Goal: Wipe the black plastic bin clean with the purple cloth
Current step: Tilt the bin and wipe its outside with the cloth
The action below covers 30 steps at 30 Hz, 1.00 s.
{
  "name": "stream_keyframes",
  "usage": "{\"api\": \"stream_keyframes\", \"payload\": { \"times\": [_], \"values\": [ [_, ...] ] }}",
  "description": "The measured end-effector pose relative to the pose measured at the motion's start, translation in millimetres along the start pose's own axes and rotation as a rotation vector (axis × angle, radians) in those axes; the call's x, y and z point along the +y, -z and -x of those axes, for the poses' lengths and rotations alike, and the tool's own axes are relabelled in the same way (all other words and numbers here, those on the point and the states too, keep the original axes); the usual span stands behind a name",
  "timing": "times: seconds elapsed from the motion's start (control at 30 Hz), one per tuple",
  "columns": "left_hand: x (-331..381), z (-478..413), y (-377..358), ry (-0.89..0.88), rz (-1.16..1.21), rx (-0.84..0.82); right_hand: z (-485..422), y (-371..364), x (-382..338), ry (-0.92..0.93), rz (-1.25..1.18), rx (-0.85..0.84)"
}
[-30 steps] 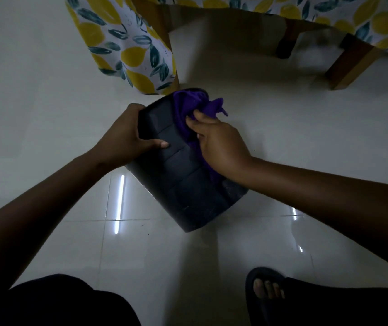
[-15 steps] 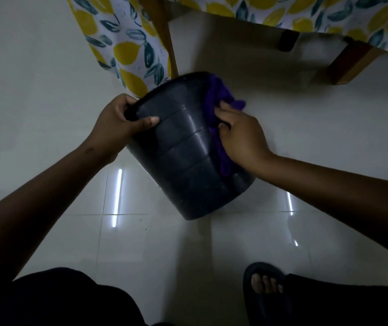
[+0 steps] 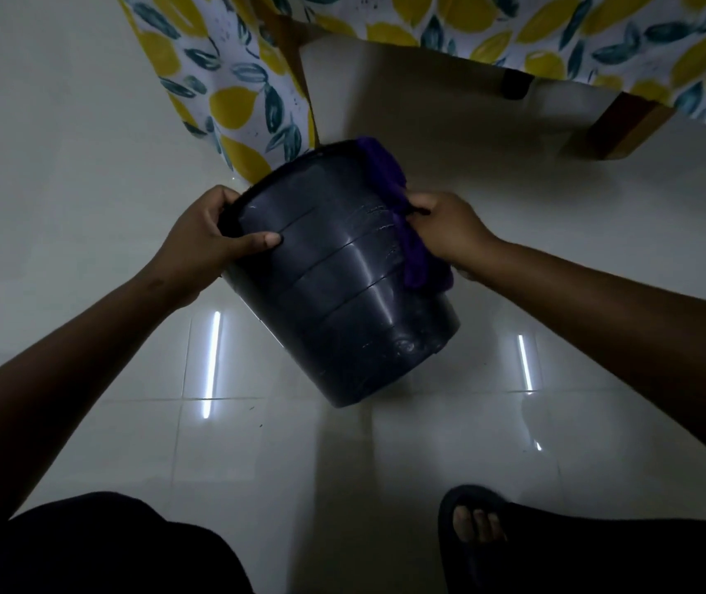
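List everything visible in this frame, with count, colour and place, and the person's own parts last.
bin: 1, black, centre, tilted, held off the floor
cloth: 1, purple, against the bin's right side
tablecloth: 1, white with yellow lemons, top
table legs: 3 visible, wooden, top
floor: white glossy tiles
slipper: 1, dark, bottom right
left hand: grips the bin's rim
right hand: presses the cloth on the bin

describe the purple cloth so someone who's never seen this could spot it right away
Find the black plastic bin held tilted above the pale tiled floor. Along its right side, from rim to mid-wall, the right hand presses the purple cloth. It is the only purple thing there.
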<state>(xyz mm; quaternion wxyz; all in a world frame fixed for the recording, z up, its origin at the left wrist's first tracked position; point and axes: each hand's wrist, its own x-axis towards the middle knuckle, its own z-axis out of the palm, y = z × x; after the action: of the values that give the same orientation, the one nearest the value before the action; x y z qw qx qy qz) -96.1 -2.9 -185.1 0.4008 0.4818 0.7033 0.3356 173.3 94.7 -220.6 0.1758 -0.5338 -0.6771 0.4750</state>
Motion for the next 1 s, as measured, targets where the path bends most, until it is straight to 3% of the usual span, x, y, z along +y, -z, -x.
{"api": "stream_keyframes", "payload": {
  "times": [0.07,0.23,0.33,0.4,0.53,0.6,0.8,1.0],
  "values": [
    [-2,3,1,0.005,0.007,0.006,15,-1,4,-0.044,0.024,0.023],
    [-1,2,1,-0.016,0.007,-0.019,42,-25,-14,0.224,0.197,0.105],
    [3,0,-1,-0.036,0.008,-0.023,31,-24,-19,0.295,0.243,0.100],
    [6,-1,-3,-0.048,0.004,-0.022,15,-17,-13,0.260,0.245,0.091],
    [1,0,-3,-0.050,0.014,0.013,-7,2,5,-0.047,0.082,-0.020],
    [-3,-1,0,-0.049,0.004,0.014,1,3,6,-0.105,0.104,-0.029],
    [-11,-4,7,-0.048,-0.024,-0.006,55,-42,-21,0.296,0.292,0.105],
    [2,-8,-2,-0.058,-0.035,0.013,14,-35,-42,0.404,0.467,-0.029]
  ]
}}
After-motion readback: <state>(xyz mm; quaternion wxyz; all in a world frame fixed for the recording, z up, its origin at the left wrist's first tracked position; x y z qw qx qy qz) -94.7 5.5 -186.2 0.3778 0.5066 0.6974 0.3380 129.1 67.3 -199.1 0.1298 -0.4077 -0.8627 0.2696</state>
